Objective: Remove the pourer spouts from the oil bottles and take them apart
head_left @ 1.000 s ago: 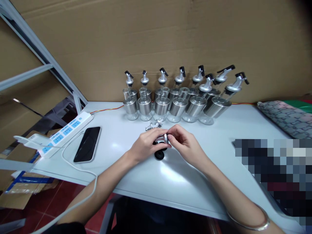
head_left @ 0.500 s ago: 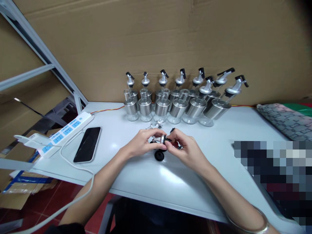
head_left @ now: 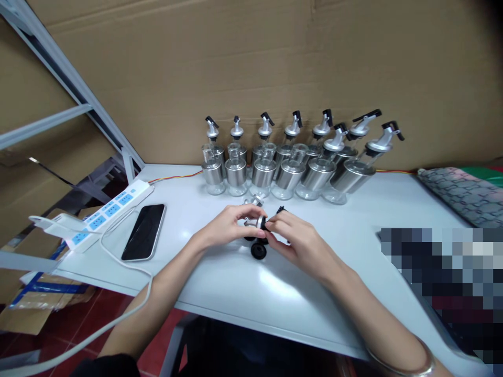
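Note:
My left hand point(head_left: 225, 228) is closed around a silver pour spout point(head_left: 252, 222), thumb below and fingers above, with its round collar towards the right. My right hand point(head_left: 302, 238) pinches the black stopper end of that spout between thumb and fingertips. Under the hands a round black cap point(head_left: 258, 251) lies on the table, with other black pieces partly hidden beside it. Just beyond my fingers is another silver spout part point(head_left: 256, 200). Small black parts point(head_left: 281, 209) show behind my right hand, mostly covered by it.
Steel-sleeved glass bottles point(head_left: 236, 173) stand in two rows at the back; several front ones have bare necks, the others carry spouts with black levers. A phone point(head_left: 143, 232) and a white power strip point(head_left: 113, 212) with a cable lie left. A patterned cushion point(head_left: 463, 193) is at right.
The right-hand fingers have shifted on the stopper end and now lie straighter over it. The left hand keeps its hold on the spout. The whole view has moved slightly.

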`<state>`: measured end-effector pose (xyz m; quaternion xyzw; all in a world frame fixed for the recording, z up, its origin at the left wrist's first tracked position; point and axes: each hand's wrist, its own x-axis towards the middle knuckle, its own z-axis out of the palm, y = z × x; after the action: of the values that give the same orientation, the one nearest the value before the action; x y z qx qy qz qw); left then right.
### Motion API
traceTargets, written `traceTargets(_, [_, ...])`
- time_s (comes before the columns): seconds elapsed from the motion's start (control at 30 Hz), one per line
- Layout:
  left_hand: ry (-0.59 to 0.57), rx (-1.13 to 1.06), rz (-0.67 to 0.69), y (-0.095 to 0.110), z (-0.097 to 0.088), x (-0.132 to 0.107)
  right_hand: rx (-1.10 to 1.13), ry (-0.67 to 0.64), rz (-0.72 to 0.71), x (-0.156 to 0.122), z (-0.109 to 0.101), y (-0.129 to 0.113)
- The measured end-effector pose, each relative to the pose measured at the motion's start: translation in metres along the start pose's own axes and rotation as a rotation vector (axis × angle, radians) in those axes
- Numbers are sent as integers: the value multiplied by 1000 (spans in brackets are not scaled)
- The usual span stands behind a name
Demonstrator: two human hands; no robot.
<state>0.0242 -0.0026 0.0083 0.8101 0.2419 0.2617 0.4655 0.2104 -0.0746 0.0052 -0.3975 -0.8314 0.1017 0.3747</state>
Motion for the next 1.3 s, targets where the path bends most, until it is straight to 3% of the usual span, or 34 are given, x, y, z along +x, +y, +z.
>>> traceTargets(0.17, [228, 260, 272, -2, 13, -1, 360, 64, 315, -1, -5, 5])
traceTargets(0.3, [335, 370, 471, -2, 20, -1, 640, 57, 475, 2, -5, 4])
traceTargets(0.43, [330, 440, 523, -3, 23, -1, 630, 58, 579, 3, -1, 4])
traceTargets(0.6, [251, 481, 576, -5, 17, -1, 624, 37, 538, 3, -1, 2])
traceTargets(0.87, [117, 371, 438, 3, 3, -3, 373, 45, 356, 2, -1, -1])
traceTargets(1.13, [38, 205, 94, 12, -3, -5, 153, 46, 101, 1, -4, -3])
traceTargets(1.3, [17, 65, -39, 16, -5, -5, 74, 73, -58, 2, -2, -5])
